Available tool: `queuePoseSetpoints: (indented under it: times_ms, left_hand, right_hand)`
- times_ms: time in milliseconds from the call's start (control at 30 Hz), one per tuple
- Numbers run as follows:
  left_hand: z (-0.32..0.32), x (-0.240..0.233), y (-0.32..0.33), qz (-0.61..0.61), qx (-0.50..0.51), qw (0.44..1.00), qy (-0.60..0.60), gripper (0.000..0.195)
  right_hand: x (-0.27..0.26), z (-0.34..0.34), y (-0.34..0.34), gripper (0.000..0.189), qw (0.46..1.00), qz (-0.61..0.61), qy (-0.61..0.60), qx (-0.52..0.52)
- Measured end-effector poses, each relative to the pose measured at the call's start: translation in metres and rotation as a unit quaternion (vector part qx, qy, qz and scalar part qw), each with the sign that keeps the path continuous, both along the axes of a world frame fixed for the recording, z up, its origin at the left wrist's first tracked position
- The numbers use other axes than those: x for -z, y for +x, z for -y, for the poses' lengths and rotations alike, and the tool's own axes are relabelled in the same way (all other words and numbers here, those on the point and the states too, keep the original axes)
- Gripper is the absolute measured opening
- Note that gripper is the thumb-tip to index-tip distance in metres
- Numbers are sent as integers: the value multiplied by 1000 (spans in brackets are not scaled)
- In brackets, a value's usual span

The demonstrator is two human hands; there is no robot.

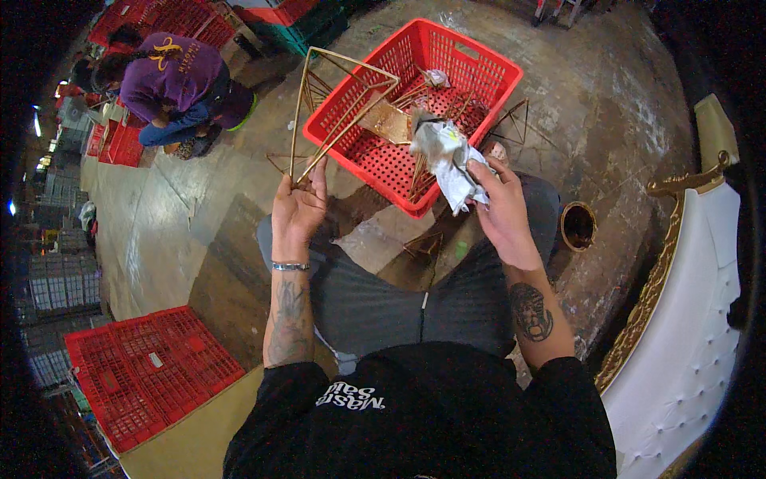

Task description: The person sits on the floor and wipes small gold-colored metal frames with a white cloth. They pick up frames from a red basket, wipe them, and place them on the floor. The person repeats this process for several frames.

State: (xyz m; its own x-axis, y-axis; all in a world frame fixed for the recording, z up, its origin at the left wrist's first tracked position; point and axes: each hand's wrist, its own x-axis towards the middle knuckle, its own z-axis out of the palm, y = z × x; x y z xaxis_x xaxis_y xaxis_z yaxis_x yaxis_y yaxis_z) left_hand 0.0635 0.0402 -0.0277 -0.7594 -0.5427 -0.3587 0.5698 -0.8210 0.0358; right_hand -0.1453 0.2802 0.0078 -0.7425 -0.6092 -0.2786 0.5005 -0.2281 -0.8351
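My left hand (302, 203) grips one corner of a gold wire geometric frame (342, 58), which rises tilted over the near-left rim of a red plastic crate (383, 185). In my right hand (502, 206) is a crumpled white cloth or paper (455, 161), held above the crate's right side; a dark, frayed patch shows at its far end. Inside the crate lie several gold wire pieces, a flat gold-brown panel (389, 120) and a crumpled whitish wad (436, 78). The cloth and frame hide part of the contents.
Smaller wire frames (423, 244) rest on the floor around the crate. A round container (578, 226) with dark contents stands right. A white tufted panel with gilded trim (676, 317) runs along the right. Upturned red crates (155, 371) lie lower left. Another person (173, 84) crouches upper left.
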Motion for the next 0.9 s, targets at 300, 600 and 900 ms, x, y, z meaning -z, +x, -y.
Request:
queuePoseSetpoints:
  times_ms: [300,600,900]
  left_hand:
    - [-1,-17,4,113,-90,984,-106,54]
    - [-9,-20,7,165,-93,954,-234,46]
    - [-15,-42,10,258,-104,866,-415,34]
  right_hand:
    - [3,-13,-12,27,957,-272,41,98]
    - [4,1,-28,14,989,-97,-6,110]
    - [6,-21,-27,14,947,-305,99,-9]
